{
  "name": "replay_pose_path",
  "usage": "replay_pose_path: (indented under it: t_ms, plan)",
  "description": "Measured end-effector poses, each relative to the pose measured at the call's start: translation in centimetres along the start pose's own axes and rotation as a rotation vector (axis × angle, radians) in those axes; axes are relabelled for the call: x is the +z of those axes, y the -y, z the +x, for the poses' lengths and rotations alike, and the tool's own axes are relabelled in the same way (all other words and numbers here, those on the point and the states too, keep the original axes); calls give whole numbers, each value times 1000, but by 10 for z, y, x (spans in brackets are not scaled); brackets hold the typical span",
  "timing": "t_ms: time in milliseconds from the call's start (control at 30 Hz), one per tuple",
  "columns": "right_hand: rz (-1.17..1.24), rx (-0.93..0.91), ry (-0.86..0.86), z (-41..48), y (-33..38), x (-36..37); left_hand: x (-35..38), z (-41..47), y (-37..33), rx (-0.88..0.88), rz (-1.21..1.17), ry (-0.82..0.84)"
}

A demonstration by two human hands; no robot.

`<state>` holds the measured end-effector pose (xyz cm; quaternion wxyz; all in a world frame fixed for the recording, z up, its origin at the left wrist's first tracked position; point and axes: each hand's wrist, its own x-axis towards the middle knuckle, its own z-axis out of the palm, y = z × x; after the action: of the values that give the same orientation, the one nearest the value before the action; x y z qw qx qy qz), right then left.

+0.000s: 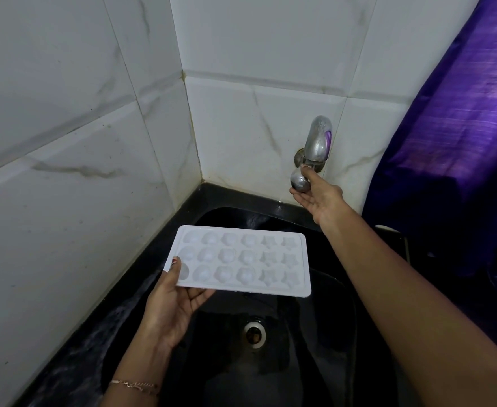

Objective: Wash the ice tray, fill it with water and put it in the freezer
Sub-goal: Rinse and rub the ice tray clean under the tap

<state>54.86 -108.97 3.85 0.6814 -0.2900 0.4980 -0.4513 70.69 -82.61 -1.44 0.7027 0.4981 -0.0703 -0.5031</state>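
Head view: the left hand pinches the white ice tray at its near-left corner, thumb on top and fingers curled beneath. The tray sits level, cups up, over the black sink, probably so water lands in the moulds. The right hand reaches the wall tap, thumb and fingers closed round its knob — no water shows, so rinsing seems about to begin.

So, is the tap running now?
Off: no water falls from the tap into the sink; the right hand holds its knob.
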Motion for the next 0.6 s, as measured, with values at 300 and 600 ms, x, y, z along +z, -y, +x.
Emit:
replay_pose_path:
  t_ms: [300,600]
  plan:
    - [-37,5,-8,3,2,0,2,0,-1,-2,2,10]
    - [-76,2,-7,5,3,0,2,1,-1,-8,2,13]
